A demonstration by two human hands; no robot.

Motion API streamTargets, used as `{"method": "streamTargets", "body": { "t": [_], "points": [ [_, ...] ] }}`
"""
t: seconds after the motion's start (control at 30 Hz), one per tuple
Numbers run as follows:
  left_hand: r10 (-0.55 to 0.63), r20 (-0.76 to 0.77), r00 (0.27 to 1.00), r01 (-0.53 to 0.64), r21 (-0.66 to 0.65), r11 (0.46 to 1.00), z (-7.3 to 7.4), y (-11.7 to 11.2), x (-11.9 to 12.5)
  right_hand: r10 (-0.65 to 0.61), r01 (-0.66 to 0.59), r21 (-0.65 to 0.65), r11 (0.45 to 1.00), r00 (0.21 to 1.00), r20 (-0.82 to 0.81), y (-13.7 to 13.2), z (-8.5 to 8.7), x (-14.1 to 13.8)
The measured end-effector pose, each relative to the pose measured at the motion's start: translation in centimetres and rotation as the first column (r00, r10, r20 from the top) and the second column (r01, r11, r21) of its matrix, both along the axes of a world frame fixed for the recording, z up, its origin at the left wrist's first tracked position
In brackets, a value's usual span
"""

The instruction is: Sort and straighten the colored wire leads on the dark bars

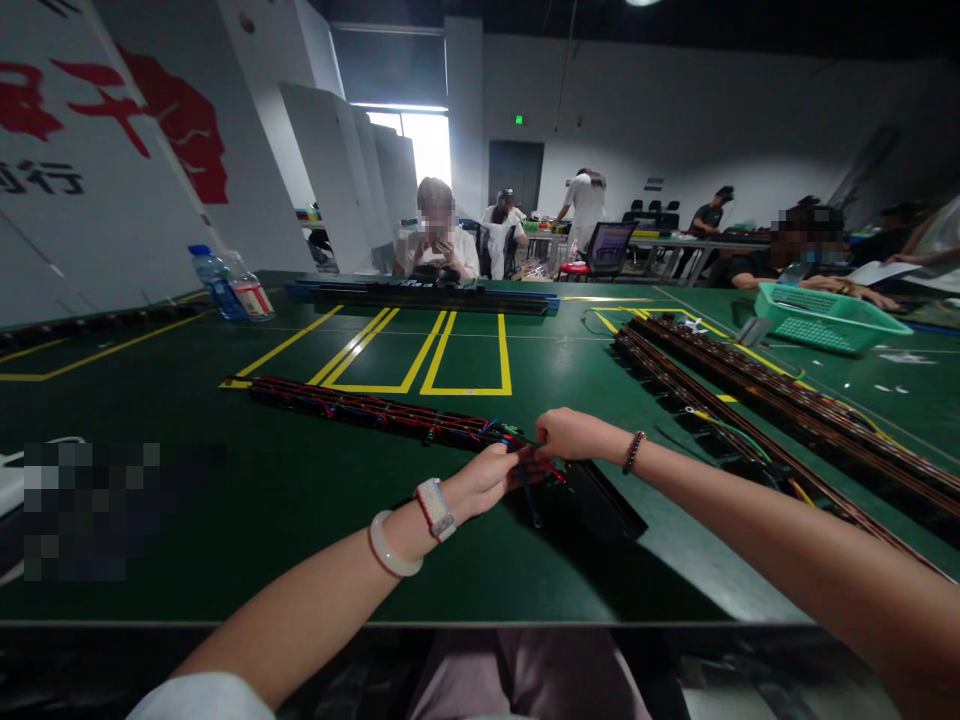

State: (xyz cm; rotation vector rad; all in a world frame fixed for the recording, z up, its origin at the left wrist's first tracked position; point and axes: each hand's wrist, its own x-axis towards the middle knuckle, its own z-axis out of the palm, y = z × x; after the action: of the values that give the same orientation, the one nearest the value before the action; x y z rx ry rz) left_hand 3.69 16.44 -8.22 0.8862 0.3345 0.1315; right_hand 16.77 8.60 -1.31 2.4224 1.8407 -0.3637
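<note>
Where hands (576, 436) meet, red wires (553, 470), black channel (609, 502)

Arms (315, 610) converge forward; left hand (487, 482) curled; right hand (574, 437) arched close beside it.

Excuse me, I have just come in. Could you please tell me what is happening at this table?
A person has the left hand and right hand close together on the wires at one end of a long black strip. What the fingertips pinch is too small to tell. More strips lie to the right, near a green basket.
</note>
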Motion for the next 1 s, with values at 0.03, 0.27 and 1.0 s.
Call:
{"method": "streamTargets", "body": {
  "t": [0.03,0.27,1.0],
  "points": [
    [0.013,-0.007,1.000,-0.013,0.009,1.000,-0.1,0.0,0.1,0.011,-0.011,-0.018,1.000,1.000,-0.006,0.1,0.1,0.0],
    [0.079,-0.045,0.996,-0.078,0.030,0.997,-0.9,-0.3,0.6,0.114,-0.120,-0.077,0.990,0.990,-0.079,0.5,1.0,0.5],
    [-0.085,-0.122,0.989,0.099,0.108,0.989,0.4,1.0,-0.6,0.490,-0.600,-0.088,0.795,0.550,0.676,6.0,-2.4,4.3]
  ]
}}
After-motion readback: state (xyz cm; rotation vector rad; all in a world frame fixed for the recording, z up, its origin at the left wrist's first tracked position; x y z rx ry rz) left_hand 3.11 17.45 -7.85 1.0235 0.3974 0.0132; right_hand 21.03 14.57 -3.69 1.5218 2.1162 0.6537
